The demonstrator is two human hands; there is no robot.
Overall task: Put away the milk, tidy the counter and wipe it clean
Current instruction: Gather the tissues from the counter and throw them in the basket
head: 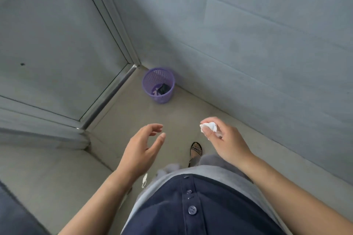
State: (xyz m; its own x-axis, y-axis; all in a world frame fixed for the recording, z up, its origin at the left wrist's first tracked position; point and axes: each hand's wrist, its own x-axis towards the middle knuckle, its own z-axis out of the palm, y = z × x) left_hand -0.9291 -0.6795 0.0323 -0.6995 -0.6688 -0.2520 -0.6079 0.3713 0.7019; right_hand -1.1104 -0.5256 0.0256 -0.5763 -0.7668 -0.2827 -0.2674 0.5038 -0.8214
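Hands: left hand (pixel 142 147) released, fingers loosely curved, holding nothing. Right hand (pixel 223 139) pinches a crumpled white tissue (pixel 209 127) at its fingertips, above the floor (pixel 133 114). Purple mesh bin (pixel 164 97) stands in the wall corner ahead, well apart.

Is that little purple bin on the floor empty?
Not empty. Through the open top of the purple bin, a dark item and pale scraps lie on its bottom; otherwise it is mostly unfilled.

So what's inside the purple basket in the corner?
The purple basket holds a dark crumpled object and a pale scrap at its bottom. Its near wall covers part of the bottom, so anything there is hidden.
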